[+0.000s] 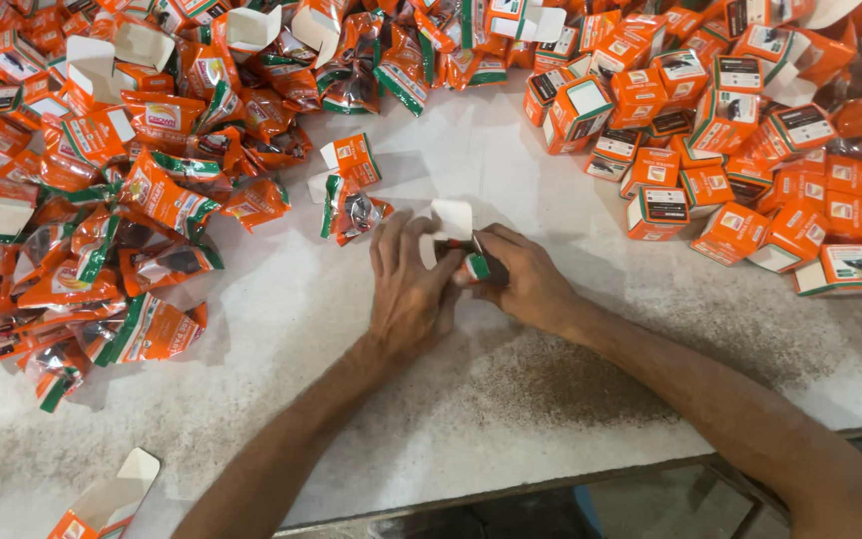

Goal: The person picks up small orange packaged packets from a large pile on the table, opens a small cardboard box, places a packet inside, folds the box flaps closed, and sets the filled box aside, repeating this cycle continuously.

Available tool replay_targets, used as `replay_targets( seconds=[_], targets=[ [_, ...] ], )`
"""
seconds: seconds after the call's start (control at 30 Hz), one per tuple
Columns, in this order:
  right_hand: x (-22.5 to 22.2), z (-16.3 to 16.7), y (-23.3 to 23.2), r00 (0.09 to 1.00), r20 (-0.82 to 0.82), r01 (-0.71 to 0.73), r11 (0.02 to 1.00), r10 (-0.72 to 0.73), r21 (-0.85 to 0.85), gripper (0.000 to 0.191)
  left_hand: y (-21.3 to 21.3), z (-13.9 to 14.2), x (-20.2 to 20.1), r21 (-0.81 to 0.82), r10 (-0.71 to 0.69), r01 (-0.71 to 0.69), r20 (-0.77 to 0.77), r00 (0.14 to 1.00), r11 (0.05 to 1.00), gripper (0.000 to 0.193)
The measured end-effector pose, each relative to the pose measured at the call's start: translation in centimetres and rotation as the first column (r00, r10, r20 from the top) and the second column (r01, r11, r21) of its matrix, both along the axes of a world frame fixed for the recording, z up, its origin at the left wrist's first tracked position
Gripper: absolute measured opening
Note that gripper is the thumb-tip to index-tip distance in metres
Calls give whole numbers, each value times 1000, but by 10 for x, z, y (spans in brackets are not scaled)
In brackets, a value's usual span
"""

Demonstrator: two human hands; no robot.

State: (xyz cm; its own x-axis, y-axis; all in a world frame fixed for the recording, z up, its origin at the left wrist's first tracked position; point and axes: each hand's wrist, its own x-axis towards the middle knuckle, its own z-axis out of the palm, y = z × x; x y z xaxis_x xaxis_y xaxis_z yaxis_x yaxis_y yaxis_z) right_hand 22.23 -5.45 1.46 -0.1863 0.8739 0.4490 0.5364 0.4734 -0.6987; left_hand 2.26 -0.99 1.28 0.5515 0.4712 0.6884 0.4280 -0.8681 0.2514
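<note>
Left hand (409,294) and right hand (529,281) meet at table centre, both closed around one small orange carton (469,262), its white flap (452,218) open. Sealed pouches (152,200) crowd left; closed cartons (750,180) heap right. White table (551,379) bare beneath.

L hand (409,299) bare, no sleeve | R hand (531,284) bare, no sleeve
</note>
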Motion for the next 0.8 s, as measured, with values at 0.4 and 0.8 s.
replay_targets(
  seconds=[0.4, 0.8],
  targets=[
    [1, -19, -4, 997, -4, 74, 997, -74, -12, 76, 34, -14, 26, -733, 215, -53, 128, 968, 678, 16],
    [2, -23, -4, 973, 209, 72, 990, -97, 124, 56, 56, -20, -2, -836, 195, 548, 537, 821, -2, 19]
  ],
)
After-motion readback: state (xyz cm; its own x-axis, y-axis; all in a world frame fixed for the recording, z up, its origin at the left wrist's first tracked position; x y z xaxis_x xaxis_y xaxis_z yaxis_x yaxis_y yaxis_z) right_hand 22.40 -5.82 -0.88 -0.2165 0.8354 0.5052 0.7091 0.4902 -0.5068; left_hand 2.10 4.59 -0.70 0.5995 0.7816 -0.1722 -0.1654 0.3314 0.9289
